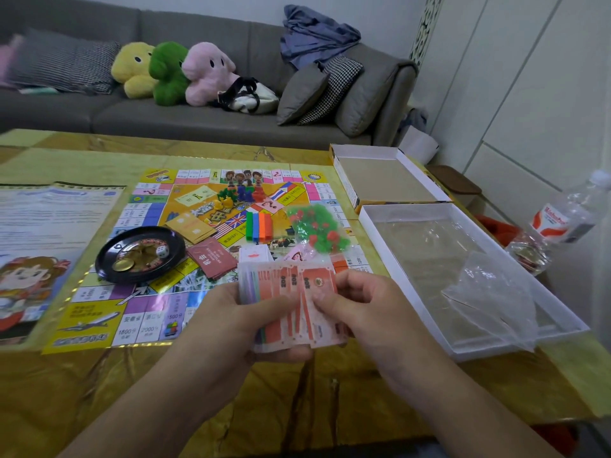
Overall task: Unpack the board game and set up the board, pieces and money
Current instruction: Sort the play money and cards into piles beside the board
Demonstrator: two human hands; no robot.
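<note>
Gripping a fanned stack of orange-red paper play money (294,309) (200s, apparently), left hand (231,320) curled beneath, right hand (358,307) pinching the top notes, above the colourful square game board (139,285) near its front edge.

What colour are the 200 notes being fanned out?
Orange-red 200 notes, seen in the head view.

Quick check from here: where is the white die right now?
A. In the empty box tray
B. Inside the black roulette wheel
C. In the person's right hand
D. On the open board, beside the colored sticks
B: the white die lies inside the black roulette wheel, which sits on the board.
</note>
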